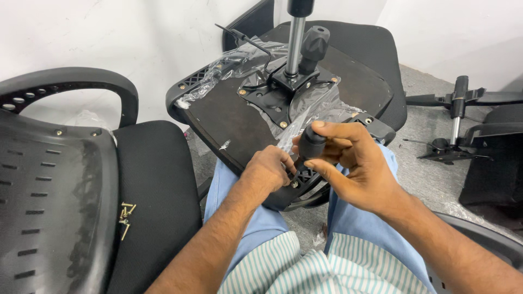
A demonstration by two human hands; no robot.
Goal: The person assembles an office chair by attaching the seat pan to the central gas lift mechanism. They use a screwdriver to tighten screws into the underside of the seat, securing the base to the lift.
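Observation:
An upturned black chair seat (229,117) rests on my lap, its metal tilt plate (283,92) and chrome gas cylinder (295,38) pointing up. My right hand (348,163) is shut on the black handle of a screwdriver (310,144), whose tip meets a screw (294,184) at the seat's near edge. My left hand (269,171) pinches around that screw and the driver's shaft, fingers pressed to the armrest bracket (305,179). Torn clear plastic wrap (245,60) lies over the seat's underside.
An assembled black chair (152,185) stands at left with several brass screws (126,215) on its cushion. Another chair base mechanism (455,125) lies on the grey floor at right. White walls close the back.

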